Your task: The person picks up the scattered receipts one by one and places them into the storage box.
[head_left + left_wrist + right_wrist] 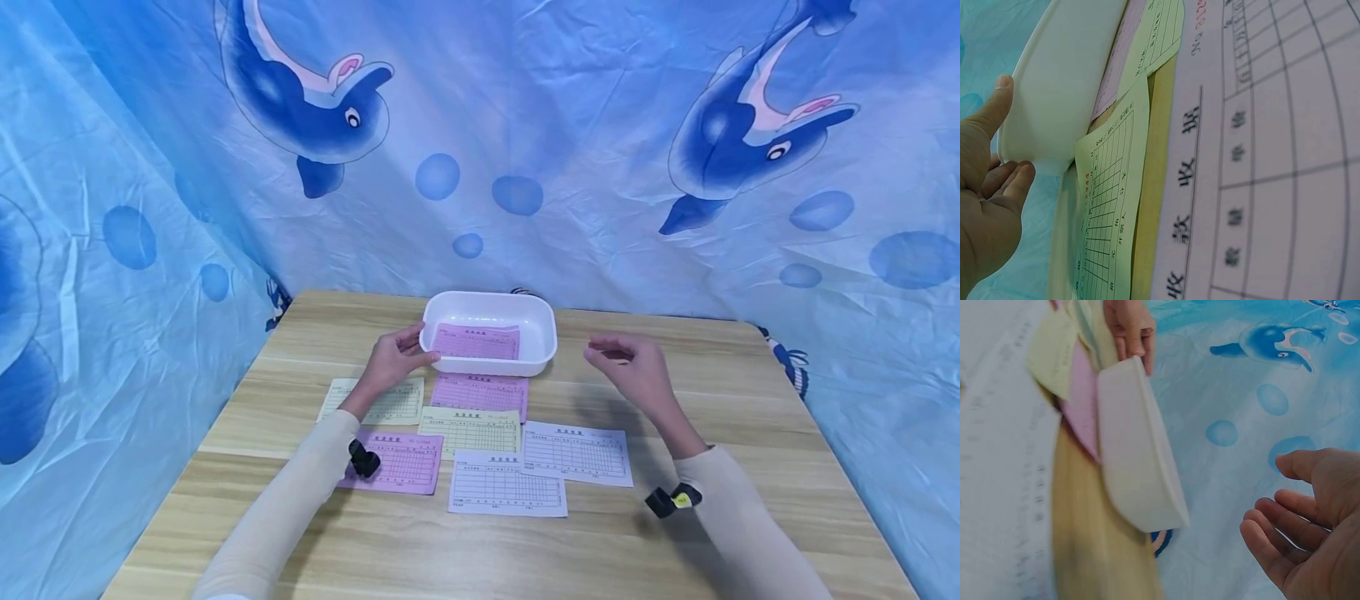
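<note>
A white plastic box (538, 337) stands at the back of the table with a pink receipt slip (476, 342) inside. My left hand (392, 360) holds the box's left end, thumb at the front corner and fingers at the rim; the left wrist view shows this thumb (999, 103) against the white wall. To the right of the box, my right hand (636, 372) hovers apart from it. Its fingers are loosely bent and the palm (1335, 550) holds nothing. Another pink slip (480, 393) lies just in front of the box.
Several more receipt slips lie nearer me: a green one (397, 404) under the left wrist, a second green one (472, 429), a pink one (405, 462) and two white ones, one at front (506, 487) and one at right (577, 454). A blue dolphin curtain (480, 125) hangs behind the wooden table (720, 375).
</note>
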Demonstrator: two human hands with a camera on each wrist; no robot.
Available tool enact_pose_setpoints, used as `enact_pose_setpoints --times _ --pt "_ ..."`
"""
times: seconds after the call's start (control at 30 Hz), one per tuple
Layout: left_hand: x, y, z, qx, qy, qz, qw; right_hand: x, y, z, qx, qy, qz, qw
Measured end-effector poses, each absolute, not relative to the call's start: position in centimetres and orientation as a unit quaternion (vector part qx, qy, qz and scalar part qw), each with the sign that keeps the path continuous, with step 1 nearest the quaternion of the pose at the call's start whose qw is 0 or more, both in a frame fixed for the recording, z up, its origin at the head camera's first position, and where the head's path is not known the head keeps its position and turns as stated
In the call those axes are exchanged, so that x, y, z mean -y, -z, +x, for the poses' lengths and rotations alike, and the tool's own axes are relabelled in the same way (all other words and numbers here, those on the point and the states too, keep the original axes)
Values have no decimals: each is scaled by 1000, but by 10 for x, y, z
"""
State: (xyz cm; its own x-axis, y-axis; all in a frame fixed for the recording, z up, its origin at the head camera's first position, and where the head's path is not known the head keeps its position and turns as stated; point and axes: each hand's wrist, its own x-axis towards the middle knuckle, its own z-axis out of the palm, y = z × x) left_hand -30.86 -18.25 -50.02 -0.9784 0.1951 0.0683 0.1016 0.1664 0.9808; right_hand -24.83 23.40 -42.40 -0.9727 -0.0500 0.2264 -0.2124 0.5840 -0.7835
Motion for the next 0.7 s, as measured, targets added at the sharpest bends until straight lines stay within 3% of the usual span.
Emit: enact_pose_setpoints --times 0.37,0.7 --pt "181 500 -308 -770 -631 91 35 -259 454 -214 910 -401 68 78" --pt "180 501 -307 -766 -633 102 27 -277 480 -199 921 -388 32 12"
